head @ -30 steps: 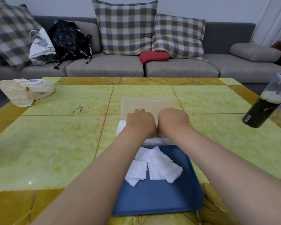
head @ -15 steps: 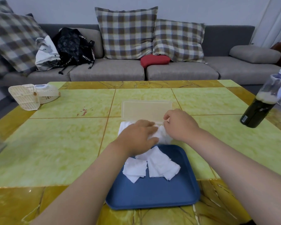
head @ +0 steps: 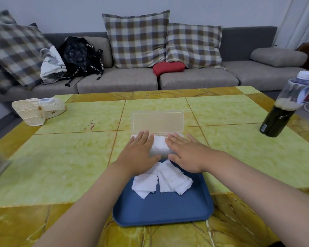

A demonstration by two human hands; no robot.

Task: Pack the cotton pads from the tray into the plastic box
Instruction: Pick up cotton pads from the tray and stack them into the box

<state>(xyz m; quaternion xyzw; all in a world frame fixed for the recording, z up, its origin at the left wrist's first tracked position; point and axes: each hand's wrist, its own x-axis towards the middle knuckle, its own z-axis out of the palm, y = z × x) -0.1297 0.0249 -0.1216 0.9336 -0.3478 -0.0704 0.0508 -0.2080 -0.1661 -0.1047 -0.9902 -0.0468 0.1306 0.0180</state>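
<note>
A few cotton pads (head: 165,181) lie loose at the far end of the blue tray (head: 162,209), just behind which stands the plastic box (head: 159,148), lid (head: 157,122) open, already filled with white pads. The left hand (head: 138,154) and right hand (head: 185,155) rest flat and unclenched on those packed pads, gripping nothing and hiding both ends of the box. A dark bottle (head: 284,111) stands well apart at right, a small fan (head: 37,111) at left.

Only 1 view exists, a wide-angle camera on the person's head, facing forward and down over the table (head: 61,157) toward the sofa (head: 194,79) at the far side. It sits close above both forearms, which rise from the bottom edge to the left hand (head: 137,154) and right hand (head: 187,154) near mid-frame, with the tray (head: 161,213) just below them. The wide lens bends the table's edges and curves the scene at the corners.
</note>
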